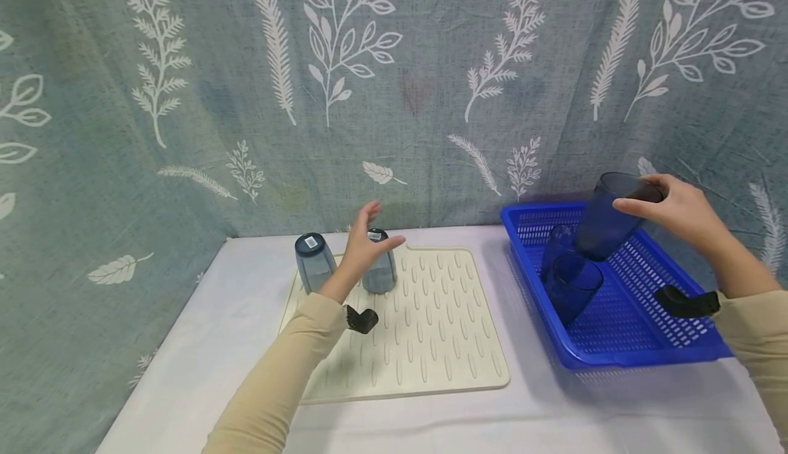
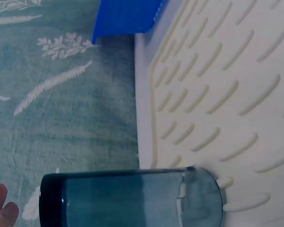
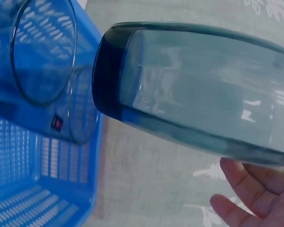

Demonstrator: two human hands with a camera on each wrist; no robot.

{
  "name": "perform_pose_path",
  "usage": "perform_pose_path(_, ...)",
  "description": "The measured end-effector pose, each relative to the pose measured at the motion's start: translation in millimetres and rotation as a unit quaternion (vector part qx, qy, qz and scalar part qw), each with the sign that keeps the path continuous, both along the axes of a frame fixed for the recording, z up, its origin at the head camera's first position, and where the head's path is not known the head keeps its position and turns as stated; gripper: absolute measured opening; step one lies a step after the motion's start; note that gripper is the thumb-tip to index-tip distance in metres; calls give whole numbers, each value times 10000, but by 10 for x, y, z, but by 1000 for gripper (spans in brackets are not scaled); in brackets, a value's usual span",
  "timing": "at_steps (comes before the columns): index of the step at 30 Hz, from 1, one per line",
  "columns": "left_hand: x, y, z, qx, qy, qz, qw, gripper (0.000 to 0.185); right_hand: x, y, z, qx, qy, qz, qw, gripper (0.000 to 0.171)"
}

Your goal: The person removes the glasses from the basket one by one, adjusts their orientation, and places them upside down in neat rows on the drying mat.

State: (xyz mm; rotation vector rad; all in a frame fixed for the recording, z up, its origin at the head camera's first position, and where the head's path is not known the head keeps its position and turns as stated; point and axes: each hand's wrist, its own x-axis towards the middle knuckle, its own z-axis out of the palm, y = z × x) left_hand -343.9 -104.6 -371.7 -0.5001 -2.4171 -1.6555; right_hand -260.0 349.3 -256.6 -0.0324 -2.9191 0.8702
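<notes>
While the right hand (image 1: 683,211) grips it, tumbler (image 1: 609,216) tilts above basket (image 1: 622,344).

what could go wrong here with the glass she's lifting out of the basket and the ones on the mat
The right hand grips the tilted glass only at its upper end, so it might slip and drop onto the two glasses lying in the blue basket. The left hand, open right beside an upturned glass on the ribbed mat, could knock it over.
</notes>
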Motion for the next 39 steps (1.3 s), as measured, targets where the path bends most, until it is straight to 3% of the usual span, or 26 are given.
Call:
perform_pose_path(6, 163, 78, 182, 190, 41, -393, 9990, 80, -56, -115, -39, -65, -62, 17, 10000, 90)
perform_pose_path(11, 321, 147, 322, 169, 192, -530, 9983, 78, -88, -207, -89, -283, 24, 40, 9996, 88)
perform_pose_path(18, 149, 183, 63, 282, 197, -732, 9967, 81, -106, -391, -141, -838, 258, -51, 9961, 86)
perform_pose_path(24, 147, 254, -46, 232, 378, -730, 9963, 78, -90, -578, -212, -1556, 392, 15, 9870, 83)
perform_pose_path(30, 205, 300, -31, 309, 34, -793, 9964, 76, -109, -748, -304, -2088, 538, 104, 9764, 83)
perform_pose_path(33, 302, 315, 46, 347, -100, -923, 9951, 75, -114, -829, -354, -2395, 496, 129, 9695, 84)
perform_pose_path(39, 442, 338, 135, 352, -74, -960, 9947, 73, -116, -1003, -449, -2957, 346, 180, 9545, 83)
